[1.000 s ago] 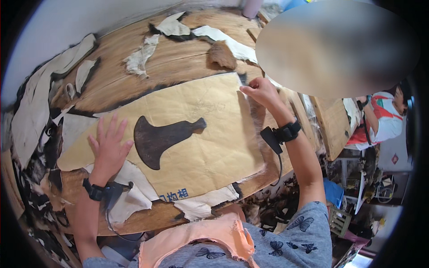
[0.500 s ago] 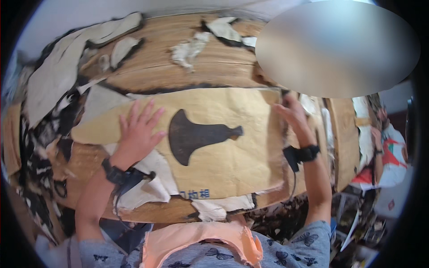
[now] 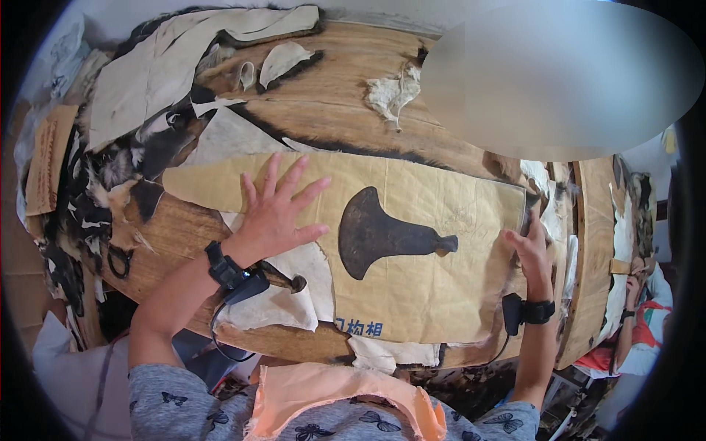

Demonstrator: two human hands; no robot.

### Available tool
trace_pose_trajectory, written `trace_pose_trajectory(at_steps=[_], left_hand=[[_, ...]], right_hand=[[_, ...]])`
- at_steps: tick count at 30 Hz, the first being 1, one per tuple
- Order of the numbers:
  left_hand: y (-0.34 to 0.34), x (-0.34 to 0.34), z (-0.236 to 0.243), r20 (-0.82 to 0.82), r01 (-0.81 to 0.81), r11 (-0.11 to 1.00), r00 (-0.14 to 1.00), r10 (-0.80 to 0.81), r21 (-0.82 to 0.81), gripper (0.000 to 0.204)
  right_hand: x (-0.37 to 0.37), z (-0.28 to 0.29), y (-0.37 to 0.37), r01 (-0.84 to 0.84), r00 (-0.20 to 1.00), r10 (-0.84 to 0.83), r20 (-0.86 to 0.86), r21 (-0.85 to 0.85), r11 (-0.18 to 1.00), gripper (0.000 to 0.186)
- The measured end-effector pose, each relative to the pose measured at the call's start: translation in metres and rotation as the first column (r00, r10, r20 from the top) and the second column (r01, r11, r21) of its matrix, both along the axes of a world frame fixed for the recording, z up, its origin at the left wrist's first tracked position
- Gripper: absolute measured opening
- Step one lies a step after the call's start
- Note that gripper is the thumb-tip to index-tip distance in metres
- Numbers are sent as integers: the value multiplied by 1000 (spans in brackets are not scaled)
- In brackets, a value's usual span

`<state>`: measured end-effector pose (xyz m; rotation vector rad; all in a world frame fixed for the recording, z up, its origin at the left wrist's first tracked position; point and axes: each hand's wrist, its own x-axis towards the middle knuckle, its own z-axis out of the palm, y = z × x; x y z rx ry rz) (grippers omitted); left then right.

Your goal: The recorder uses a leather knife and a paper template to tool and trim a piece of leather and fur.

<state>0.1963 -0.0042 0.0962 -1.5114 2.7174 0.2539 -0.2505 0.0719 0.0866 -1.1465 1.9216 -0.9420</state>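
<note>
On tan paper pattern (image 3: 412, 272): L hand (image 3: 276, 213) flat, fingers spread; R hand (image 3: 531, 250) fingers pinching its edge.

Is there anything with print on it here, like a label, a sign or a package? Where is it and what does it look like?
Tan paper sheet: flat on the wooden table under both hands, blue printed characters along its near edge.
Brown card: far left edge, rectangular, faint markings too blurred to tell.
No screens or packages show.
</note>
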Motion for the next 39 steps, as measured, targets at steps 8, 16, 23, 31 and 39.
trace_pose_trajectory(at_steps=[8, 16, 23, 31, 39], left_hand=[[1, 0, -4, -19, 3, 999, 1000, -4, -47, 70], [-11, -21, -8, -52, -6, 999, 999, 4, -36, 68], [-14, -25, -8, -60, 2, 1000, 998, -4, -26, 67], [-11, -22, -7, -63, -12, 1000, 998, 11, -16, 67], [-13, -24, -12, -85, -11, 1000, 996, 8, -27, 67]], right_hand=[[13, 7, -1, 11, 995, -6, 98, -44, 999, 51], [-6, 15, -17, 31, 983, -15, 180, -85, 996, 47], [-14, 12, -19, 31, 994, -29, 110, -16, 999, 54], [73, 54, -21, -548, 549, 347, -760, -14, 836, 49], [139, 36, -42, -796, 471, 652, -594, 32, 604, 54]])
